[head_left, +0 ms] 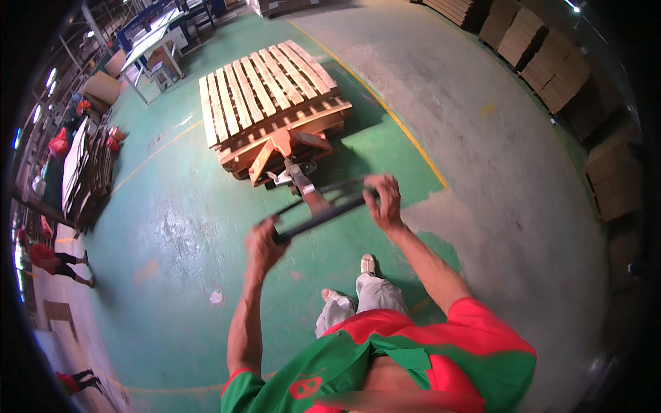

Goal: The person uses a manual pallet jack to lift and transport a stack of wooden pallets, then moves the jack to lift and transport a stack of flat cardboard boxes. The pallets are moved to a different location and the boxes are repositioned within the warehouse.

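1. Both hands are wrapped tight round the handle point(318, 210) of an orange jack point(289, 153): the left hand point(264, 246) grips its left end, the right hand point(384, 199) its right end, arms out straight
2. The jack stands just ahead of the person's feet, its forks slid under a stack of pallets point(268, 96) on the green floor point(179, 227)
3. To do this well, I judge the hands should stay wide apart at the two ends of the loop, so the load steers evenly and does not swing
4. The feet look close to the jack's wheel end; keeping them clear of it seems wise
5. The yellow line point(392, 117) to the right gives an edge to steer by
6. Pallets: pale rough wooden slats, gaps between them, square outline, stacked more than one deep
7. Jack: painted steel, chipped orange, with a dark, thin looped handle on a slanted shaft
8. Floor: glossy green paint, scuffed and worn to bare grey concrete on the right
9. Brown flat cardboard stacks point(544, 55) stand well apart at the far right; other workers are at the left edge
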Tool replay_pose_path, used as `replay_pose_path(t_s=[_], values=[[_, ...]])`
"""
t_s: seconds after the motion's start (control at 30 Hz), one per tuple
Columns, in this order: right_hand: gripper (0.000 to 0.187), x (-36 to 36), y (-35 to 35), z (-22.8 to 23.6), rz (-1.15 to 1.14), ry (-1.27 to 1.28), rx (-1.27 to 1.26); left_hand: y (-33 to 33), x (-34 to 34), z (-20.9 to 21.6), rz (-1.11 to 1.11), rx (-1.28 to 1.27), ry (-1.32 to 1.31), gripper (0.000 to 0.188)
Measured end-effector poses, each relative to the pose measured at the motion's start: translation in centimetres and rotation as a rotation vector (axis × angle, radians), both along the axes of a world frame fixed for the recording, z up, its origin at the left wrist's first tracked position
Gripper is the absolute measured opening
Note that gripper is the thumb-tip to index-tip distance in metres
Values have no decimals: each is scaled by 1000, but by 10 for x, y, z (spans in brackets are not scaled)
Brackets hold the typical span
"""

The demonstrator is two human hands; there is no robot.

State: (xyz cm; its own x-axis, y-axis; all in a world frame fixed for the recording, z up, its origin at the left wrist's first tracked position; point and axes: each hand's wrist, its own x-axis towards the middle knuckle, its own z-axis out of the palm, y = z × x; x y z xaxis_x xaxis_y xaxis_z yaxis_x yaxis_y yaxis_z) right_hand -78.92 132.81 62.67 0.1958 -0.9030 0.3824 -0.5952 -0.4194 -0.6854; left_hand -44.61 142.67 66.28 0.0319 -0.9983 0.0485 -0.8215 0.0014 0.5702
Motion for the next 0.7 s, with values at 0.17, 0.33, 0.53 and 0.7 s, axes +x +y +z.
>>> replay_pose_path(t_s=[0.17,0.33,0.53,0.7], values=[[17,2,40,-13,-124,-4,-141,32,-26,-20,92,-381,-220,36],[25,-76,235,-57,48,263,332,229,-103,-102,-161,338,-122,22],[41,-88,221,-70,244,407,661,228,-97,-132,-413,817,-113,35],[28,-36,89,14,74,332,200,96,-42,-20,-252,366,-30,42]])
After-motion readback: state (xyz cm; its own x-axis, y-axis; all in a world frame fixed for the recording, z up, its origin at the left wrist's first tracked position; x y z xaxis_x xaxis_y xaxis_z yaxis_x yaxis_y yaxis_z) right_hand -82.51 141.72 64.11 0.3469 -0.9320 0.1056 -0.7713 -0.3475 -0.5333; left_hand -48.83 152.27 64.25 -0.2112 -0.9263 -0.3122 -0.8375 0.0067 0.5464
